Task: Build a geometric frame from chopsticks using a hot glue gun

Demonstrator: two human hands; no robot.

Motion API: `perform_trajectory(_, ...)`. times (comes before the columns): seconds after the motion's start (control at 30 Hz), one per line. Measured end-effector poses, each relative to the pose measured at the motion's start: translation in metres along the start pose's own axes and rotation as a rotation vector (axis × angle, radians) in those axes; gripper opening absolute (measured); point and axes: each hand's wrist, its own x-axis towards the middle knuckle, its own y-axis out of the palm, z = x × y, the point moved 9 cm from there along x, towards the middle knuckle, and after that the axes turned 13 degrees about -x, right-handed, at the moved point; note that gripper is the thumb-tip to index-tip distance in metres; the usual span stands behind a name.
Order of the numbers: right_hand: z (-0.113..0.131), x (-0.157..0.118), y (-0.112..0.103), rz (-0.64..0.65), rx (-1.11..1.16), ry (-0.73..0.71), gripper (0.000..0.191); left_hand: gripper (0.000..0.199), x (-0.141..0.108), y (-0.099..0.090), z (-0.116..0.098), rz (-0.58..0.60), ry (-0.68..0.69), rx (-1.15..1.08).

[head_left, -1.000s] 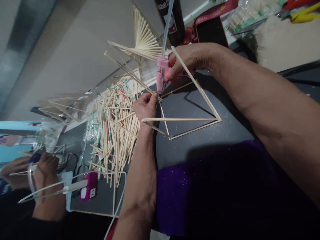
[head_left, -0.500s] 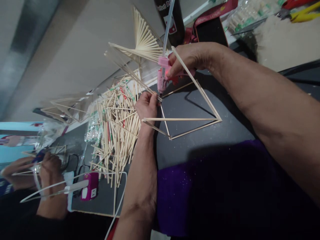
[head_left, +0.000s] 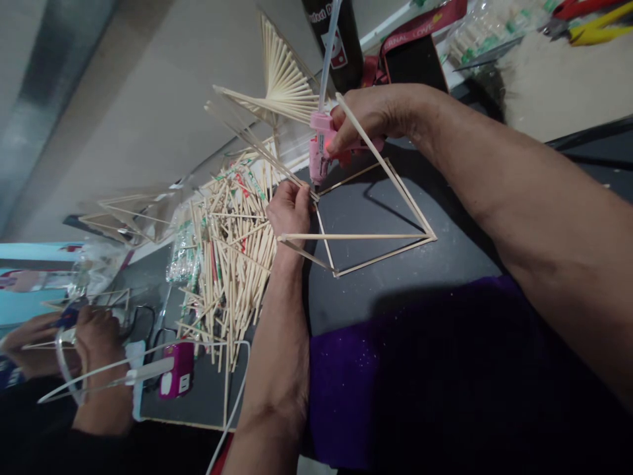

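Note:
With my right hand (head_left: 357,122) I grip a pink hot glue gun (head_left: 320,148), a long clear glue stick (head_left: 328,53) standing out of its back end. Its nozzle points down at a corner of an open stick frame (head_left: 386,256) on the dark tabletop. At that same corner my left hand (head_left: 291,210) pinches the ends of thin wooden sticks (head_left: 257,146), which slant up and away to the left. More sticks of the frame rise from its other corners, one passing in front of my right hand. Whether the nozzle touches the joint I cannot tell.
A heap of loose wooden sticks (head_left: 237,264) lies left of my left hand. Behind stand a fanned stick model (head_left: 284,82) and a dark bottle (head_left: 341,49). Yellow-handled pliers (head_left: 598,28) lie far right. At left are a magenta plug block (head_left: 177,371) and another person's hands (head_left: 96,333).
Both hands, the glue gun and the frame hold nearly the same places. The whole view has shifted very slightly. The other person's hands at left have moved a little.

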Motion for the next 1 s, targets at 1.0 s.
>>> perform_trajectory(1.0,0.071,-0.072,-0.115,-0.651,-0.039,-0.221,0.032,0.025,-0.005,0.001,-0.016,0.028,-0.036,0.039)
